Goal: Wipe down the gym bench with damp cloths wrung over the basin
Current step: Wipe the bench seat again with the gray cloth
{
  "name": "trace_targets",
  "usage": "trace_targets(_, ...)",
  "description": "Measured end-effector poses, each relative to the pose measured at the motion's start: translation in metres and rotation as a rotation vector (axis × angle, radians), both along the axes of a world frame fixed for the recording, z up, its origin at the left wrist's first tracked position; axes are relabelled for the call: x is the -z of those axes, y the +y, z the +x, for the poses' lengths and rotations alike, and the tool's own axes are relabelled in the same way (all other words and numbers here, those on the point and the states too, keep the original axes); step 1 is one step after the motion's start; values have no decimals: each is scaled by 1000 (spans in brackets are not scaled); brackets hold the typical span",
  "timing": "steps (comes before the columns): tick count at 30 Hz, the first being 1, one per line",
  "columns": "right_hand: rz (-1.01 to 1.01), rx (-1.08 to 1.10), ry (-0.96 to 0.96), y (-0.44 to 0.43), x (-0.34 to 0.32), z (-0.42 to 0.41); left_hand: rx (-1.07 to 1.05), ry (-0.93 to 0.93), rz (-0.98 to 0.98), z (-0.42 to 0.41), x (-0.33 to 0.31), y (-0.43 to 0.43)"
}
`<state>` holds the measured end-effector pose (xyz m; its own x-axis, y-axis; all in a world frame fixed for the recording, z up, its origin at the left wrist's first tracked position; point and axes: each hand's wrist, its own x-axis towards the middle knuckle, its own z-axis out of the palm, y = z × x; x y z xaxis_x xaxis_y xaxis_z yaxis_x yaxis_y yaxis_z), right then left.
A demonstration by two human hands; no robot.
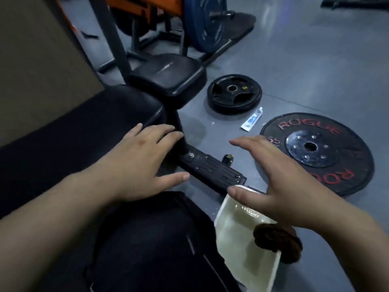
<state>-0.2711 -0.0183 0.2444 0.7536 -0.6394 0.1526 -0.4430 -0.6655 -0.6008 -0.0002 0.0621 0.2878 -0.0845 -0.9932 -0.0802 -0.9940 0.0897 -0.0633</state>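
Observation:
The black padded gym bench (84, 131) runs from the left edge toward the centre, with a second black seat pad (168, 74) behind it. My left hand (143, 163) hovers flat and empty over the bench's near end, fingers spread. A white square basin (242, 232) holding water sits on the floor at lower centre. A dark brown twisted cloth (275, 241) hangs over the basin's right rim. Just above the basin's far corner, my right hand (280, 184) is spread wide and holds nothing.
A large Rogue weight plate (320, 152) lies on the floor to the right, a smaller black plate (234, 92) behind it. A white-blue tube (251, 120) lies between them. The bench's black foot bar (210, 169) reaches toward the basin. My dark-trousered leg (151, 245) fills the lower centre.

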Motion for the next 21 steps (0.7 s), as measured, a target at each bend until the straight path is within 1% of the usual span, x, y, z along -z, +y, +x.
trace_targets(3,-72,-148,-51,14,-33,46,-149,0,-107,33,-23,54)
trace_targets(6,-102,-310,-84,32,-59,94,-302,15,-211,61,-37,108)
trace_targets(13,-207,-576,-61,79,-102,202,-565,96,-432,116,-46,219)
trace_targets(21,-245,-779,-13,148,-128,329,-849,122,-486,174,-41,310)
